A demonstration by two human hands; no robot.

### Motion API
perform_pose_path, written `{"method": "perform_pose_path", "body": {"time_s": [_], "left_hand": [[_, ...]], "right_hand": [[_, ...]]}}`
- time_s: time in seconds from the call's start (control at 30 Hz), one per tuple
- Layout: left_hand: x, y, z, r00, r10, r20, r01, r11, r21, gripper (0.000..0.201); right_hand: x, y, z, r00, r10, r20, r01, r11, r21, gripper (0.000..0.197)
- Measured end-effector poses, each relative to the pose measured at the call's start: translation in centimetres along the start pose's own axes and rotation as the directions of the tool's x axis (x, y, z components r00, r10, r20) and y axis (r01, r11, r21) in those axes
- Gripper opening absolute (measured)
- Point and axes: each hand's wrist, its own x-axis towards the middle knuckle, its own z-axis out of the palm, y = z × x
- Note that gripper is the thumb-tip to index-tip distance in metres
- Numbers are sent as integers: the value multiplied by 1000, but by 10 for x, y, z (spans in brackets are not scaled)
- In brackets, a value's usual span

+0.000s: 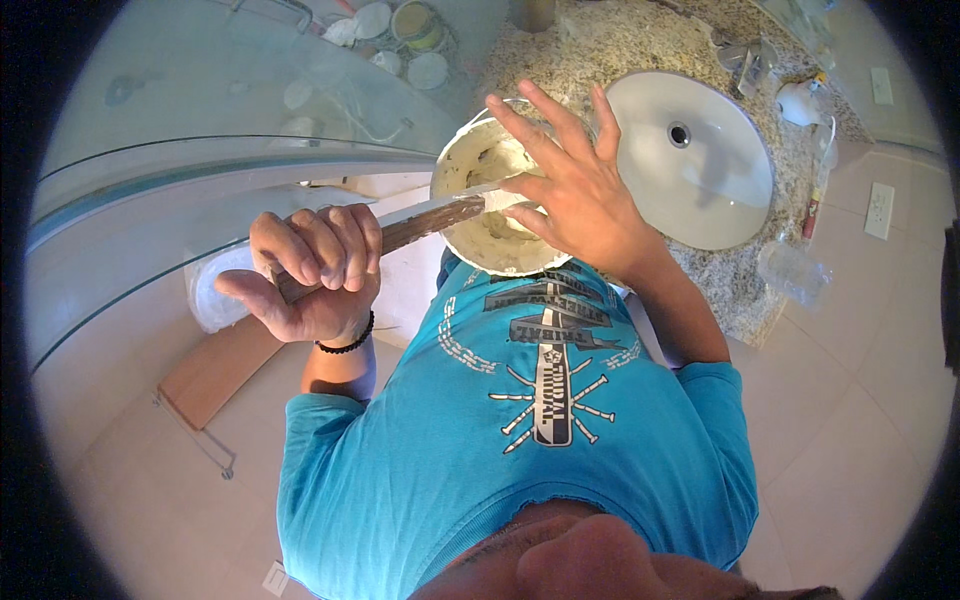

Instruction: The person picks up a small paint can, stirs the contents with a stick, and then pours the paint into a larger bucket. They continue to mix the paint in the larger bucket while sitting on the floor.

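Note:
My left hand (pixel 318 265), with a dark beaded bracelet at its wrist, is closed around one end of a long, flat spreading tool (pixel 425 222). The tool has a worn brown side and a pale metal edge, and it slants up to the right. At its far end my right hand (pixel 580 185) pinches the tip between thumb and index finger, the other fingers spread apart. Whitish paste shows at that tip. Below the tip sits a white bucket (pixel 447 180), its inner wall smeared with cream-coloured paste. My right hand hides part of the bucket's opening.
A granite countertop (pixel 570 40) with an oval white sink (pixel 740 190) lies to the right. Near its edge are a white bottle (pixel 800 102) and a clear plastic container (pixel 795 272). A glass panel (pixel 250 140) stands at left, above a brown board (pixel 220 370).

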Motion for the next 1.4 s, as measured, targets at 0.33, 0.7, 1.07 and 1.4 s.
{"method": "perform_pose_path", "body": {"time_s": [0.33,0.7,1.07,1.4], "left_hand": [[-2,3,-11,980,57,188,-62,998,21,67],[-3,1,-13,948,114,298,-151,983,105,64],[1,-3,-9,937,43,346,-67,996,56,62],[-12,-10,3,964,52,262,-104,977,188,64]], "right_hand": [[-2,0,0,999,17,-47,-15,999,47,20],[-11,-4,3,995,26,-101,-17,996,83,17],[-14,-9,20,970,87,-229,-59,990,126,34],[-12,-13,34,967,181,-179,-151,974,169,21]]}}
